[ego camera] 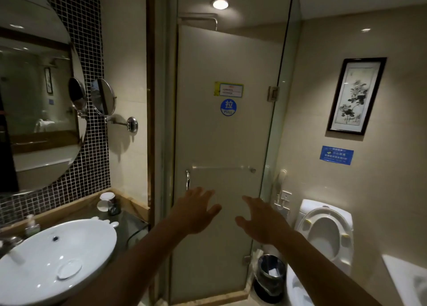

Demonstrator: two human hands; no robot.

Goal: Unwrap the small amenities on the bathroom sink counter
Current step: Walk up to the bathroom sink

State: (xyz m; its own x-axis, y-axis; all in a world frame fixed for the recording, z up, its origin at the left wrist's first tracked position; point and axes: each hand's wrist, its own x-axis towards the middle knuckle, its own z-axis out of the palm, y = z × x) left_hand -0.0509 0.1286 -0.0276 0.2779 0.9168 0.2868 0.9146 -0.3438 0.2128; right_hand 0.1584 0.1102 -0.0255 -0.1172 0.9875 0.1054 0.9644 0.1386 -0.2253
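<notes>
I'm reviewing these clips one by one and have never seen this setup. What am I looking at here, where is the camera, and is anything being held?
There is no machine: a person wears one wide-angle camera on the head, looking forward and down, so you see their own two bare arms. The left hand and right hand are stretched out with fingers spread, in front of the frosted shower door. Both are empty. At lower left is the white basin on the sink counter. At the counter's far corner stand capped cups, and small white items lie by the basin rim; they are too small to identify. A toilet and waste bin are on the right. Nothing has been unwrapped yet.
</notes>
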